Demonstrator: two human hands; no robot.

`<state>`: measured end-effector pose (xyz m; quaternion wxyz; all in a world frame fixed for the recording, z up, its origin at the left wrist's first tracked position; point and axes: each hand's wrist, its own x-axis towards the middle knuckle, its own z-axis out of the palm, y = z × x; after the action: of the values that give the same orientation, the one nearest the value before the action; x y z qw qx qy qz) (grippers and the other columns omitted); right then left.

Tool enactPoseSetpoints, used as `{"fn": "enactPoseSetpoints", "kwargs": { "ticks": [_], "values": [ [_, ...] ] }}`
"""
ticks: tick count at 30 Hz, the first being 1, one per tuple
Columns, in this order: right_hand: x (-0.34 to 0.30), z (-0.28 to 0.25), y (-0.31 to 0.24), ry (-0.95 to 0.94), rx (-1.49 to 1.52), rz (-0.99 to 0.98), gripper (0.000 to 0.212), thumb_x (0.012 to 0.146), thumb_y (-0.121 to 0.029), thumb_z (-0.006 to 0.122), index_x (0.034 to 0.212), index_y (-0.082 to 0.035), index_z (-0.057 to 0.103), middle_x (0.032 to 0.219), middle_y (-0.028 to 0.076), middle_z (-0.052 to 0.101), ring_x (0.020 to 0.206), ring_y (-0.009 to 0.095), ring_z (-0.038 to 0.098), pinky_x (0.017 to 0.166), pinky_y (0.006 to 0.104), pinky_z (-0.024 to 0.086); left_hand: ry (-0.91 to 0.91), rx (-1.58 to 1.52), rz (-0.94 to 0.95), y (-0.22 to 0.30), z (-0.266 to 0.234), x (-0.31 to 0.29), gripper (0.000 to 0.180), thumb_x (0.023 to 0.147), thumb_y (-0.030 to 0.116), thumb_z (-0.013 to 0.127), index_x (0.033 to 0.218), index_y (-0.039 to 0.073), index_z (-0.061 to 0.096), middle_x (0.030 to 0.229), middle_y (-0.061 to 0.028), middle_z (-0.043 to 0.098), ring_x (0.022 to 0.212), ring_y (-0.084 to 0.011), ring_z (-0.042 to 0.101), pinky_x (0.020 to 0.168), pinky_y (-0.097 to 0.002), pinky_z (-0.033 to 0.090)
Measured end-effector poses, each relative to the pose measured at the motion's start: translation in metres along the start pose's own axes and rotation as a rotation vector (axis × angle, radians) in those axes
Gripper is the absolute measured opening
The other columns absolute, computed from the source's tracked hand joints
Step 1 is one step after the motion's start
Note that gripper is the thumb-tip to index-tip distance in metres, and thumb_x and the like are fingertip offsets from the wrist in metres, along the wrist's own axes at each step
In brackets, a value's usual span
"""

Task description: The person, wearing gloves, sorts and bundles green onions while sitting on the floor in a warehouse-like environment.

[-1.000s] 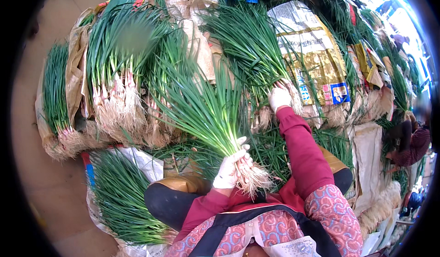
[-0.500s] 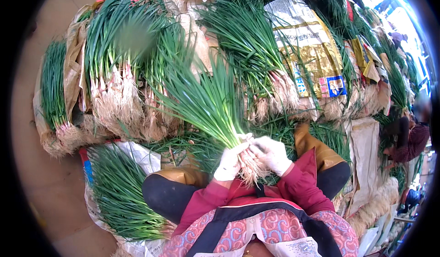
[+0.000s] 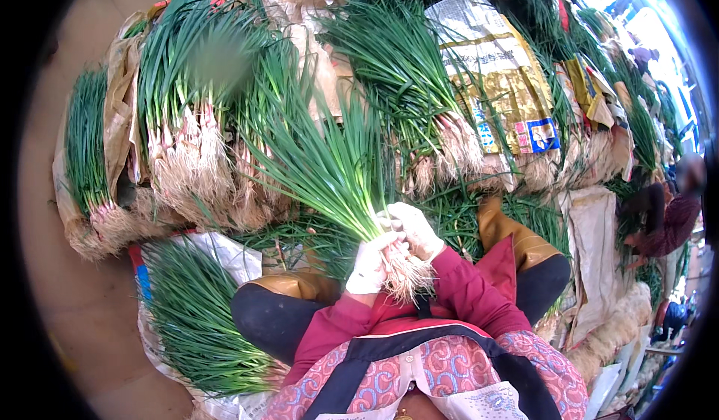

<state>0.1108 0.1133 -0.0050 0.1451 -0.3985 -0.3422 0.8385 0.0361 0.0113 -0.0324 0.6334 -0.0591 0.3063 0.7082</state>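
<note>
A bunch of spring onions (image 3: 337,173) is held in front of me, its long green leaves fanning up and to the left and its pale roots hanging toward my lap. My left hand (image 3: 367,266), in a white glove, is closed around the lower stems from the left. From the right, my gloved right hand (image 3: 416,230) has its fingers curled at the stems just above the bulbs. Both hands touch the same bunch and sit close together.
Large spring onion bunches (image 3: 191,135) lie ahead to the left, more beside a gold-and-white sack (image 3: 498,75). A loose pile (image 3: 206,319) rests on a sack by my left knee. Cut leaves litter the ground ahead. Another person (image 3: 666,218) sits at the far right.
My right hand has moved up and left along the bunch, from beside the bulbs to the stems. The left hand and the bunch have shifted slightly left.
</note>
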Motion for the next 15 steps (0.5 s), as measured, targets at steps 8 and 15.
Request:
{"fn": "enactPoseSetpoints", "kwargs": {
  "ticks": [8,15],
  "values": [
    [0.004,0.008,-0.018,-0.075,0.148,0.145,0.025,0.092,-0.029,0.050,0.090,-0.005,0.056,0.064,-0.003,0.050,0.049,0.003,0.041,0.039,0.0155,0.032,0.007,-0.068,-0.005,0.008,0.010,-0.005,0.029,0.078,0.001,0.059,0.106,0.006,0.052,0.091,-0.0084,0.061,0.077,-0.0216,0.061,0.067,-0.0370,0.053],
    [0.050,-0.060,-0.015,0.245,-1.291,-0.392,0.035,0.091,-0.031,0.043,0.077,-0.004,0.059,0.081,0.016,0.061,0.079,0.033,0.060,0.071,0.0417,0.046,-0.115,-0.145,0.019,0.012,0.016,-0.009,0.030,0.079,-0.001,0.059,0.105,0.012,0.049,0.100,-0.0045,0.055,0.080,-0.0169,0.059,0.070,-0.0372,0.052]
  ]
}}
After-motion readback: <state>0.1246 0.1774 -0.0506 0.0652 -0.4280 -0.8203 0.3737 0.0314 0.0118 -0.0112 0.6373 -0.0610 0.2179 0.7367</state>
